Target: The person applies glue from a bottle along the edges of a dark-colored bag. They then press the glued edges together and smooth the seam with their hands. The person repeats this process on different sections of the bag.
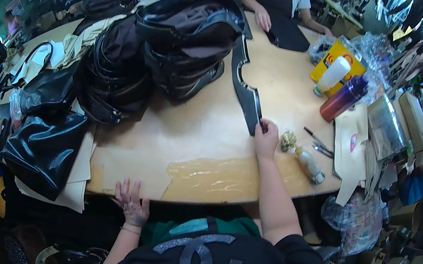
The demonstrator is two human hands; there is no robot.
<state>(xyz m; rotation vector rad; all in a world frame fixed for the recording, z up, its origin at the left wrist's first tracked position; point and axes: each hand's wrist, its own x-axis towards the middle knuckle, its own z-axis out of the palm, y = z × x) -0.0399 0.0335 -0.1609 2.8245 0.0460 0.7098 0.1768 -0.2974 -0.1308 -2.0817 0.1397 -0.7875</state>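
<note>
My right hand [267,137] pinches the near end of a long black curved panel [246,91], perhaps leather, with a pale line along its cut-out edge. That panel lies flat on the wooden table [177,134] and runs away from me toward a pile of black bags. Fingers spread, my left hand [131,205] rests at the table's front edge and holds nothing. Just right of my right hand sit a crumpled yellowish lump [288,140] and a small bottle [309,165] lying on its side.
Black bags [187,43] are heaped at the left; a shiny black bag [45,149] hangs over the edge. At right stand a purple-red bottle [344,98], a white squeeze bottle [332,77] and a yellow can [326,59]. Across the table, a person handles a black piece [292,36].
</note>
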